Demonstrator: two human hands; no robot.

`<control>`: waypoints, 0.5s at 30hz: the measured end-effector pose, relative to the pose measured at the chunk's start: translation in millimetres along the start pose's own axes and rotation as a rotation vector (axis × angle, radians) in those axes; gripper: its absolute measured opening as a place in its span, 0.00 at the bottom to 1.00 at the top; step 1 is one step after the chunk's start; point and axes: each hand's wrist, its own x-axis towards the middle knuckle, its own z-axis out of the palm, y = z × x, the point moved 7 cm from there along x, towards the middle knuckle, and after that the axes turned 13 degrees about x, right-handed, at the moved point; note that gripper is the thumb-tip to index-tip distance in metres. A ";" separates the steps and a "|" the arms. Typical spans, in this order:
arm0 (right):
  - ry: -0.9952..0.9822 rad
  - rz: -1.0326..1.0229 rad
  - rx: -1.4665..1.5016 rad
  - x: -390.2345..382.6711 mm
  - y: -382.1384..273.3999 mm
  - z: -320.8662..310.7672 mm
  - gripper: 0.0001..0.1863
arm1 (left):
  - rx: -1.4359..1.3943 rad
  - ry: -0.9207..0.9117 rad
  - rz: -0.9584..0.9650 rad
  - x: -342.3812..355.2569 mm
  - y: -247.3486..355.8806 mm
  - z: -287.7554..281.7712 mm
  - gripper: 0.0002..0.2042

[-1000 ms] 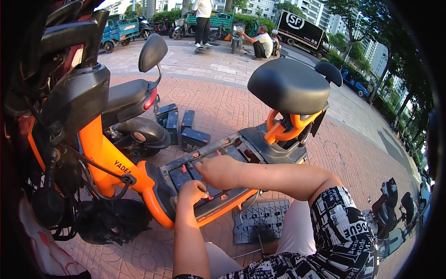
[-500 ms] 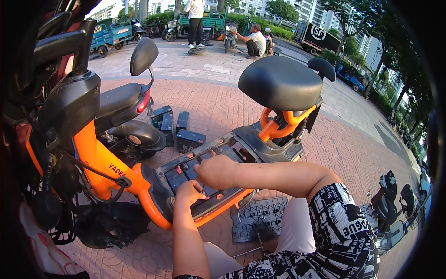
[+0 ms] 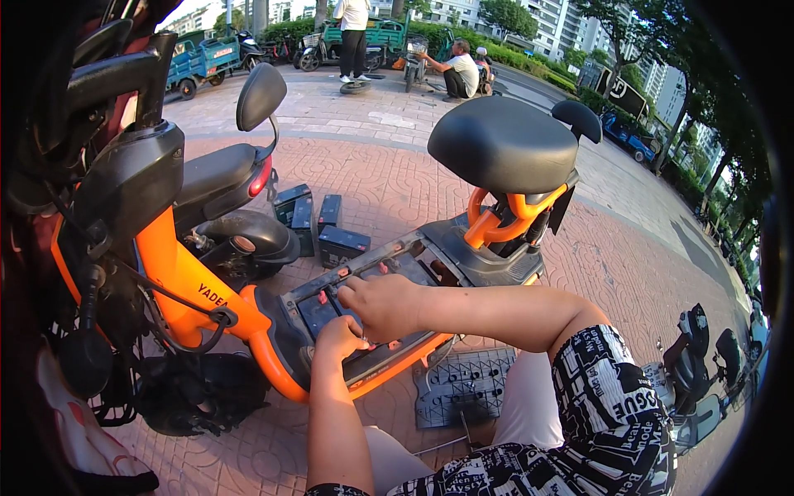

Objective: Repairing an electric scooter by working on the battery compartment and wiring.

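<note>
Both my hands are over the open floorboard bay (image 3: 291, 307) of an orange electric scooter (image 3: 186, 277). Dark batteries (image 3: 318, 317) with red terminal pieces (image 3: 322, 296) lie in the bay. My left hand (image 3: 340, 337) is closed in a pinch at the bay's near side, its fingertips close to a small red piece. Curled just above and to the right of it, my right hand (image 3: 385, 306) has its fingertips turned down toward the batteries. Whatever either hand grips is hidden by the fingers.
Several loose black batteries (image 3: 344, 245) stand on the paving beyond the scooter. A black ribbed plastic panel (image 3: 463, 387) lies near my knee. The black seat (image 3: 504, 147) rises at the right, and another scooter's mirror (image 3: 261, 97) at the left. Two people are farther off.
My right hand has shifted slightly left and down, closer to my left hand. The left hand stays at the bay's near side. The whole view has moved a little.
</note>
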 end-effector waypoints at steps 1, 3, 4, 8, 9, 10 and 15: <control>-0.001 -0.001 -0.001 0.6 1.9 2.4 0.18 | -0.001 0.001 0.000 -1.0 0.4 -0.7 0.14; -0.137 0.093 0.023 5.8 6.9 11.9 0.18 | -0.071 0.022 0.037 -2.7 2.5 -1.8 0.15; -0.139 0.092 0.024 8.9 5.8 11.7 0.18 | -0.073 0.021 0.035 -1.8 2.6 -1.6 0.15; -0.257 0.222 -0.058 13.1 6.4 12.6 0.20 | 0.006 -0.042 -0.008 -5.2 4.6 -2.4 0.16; -0.242 0.225 -0.074 12.8 6.0 9.6 0.19 | 0.006 -0.032 -0.015 -6.7 6.4 -4.3 0.16; -0.243 0.224 -0.075 10.2 10.5 12.5 0.19 | 0.004 -0.031 -0.014 -5.0 4.2 -2.5 0.16; -0.203 0.141 -0.026 9.3 8.7 16.5 0.19 | -0.065 -0.073 0.026 0.0 -3.7 4.4 0.16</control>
